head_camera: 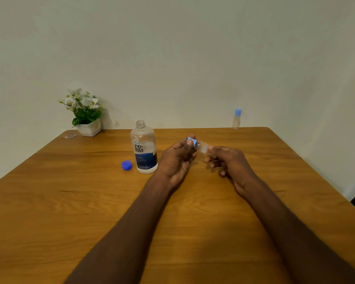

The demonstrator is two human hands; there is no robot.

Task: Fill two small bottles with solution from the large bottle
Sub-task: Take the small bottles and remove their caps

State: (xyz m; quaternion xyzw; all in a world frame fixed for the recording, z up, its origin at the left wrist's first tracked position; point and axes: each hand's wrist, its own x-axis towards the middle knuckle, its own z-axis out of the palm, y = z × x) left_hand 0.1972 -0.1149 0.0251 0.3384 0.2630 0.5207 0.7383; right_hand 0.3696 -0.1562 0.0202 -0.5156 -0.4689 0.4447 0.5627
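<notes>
Over the bench (70, 201) our right hand (230, 162) grips a small clear bottle (203, 148) sideways — our left hand (178, 158) pinches its light-blue cap (191, 141), beside the uncapped renu bottle (143, 148).

Wall: plain pale grey-green painted wall (193, 48), evenly lit, unmarked.
Desk: warm brown wood-grain desk (49, 201) set against it.
Decor: white-flowered green plant in a white pot (86, 113), far left corner.
</notes>
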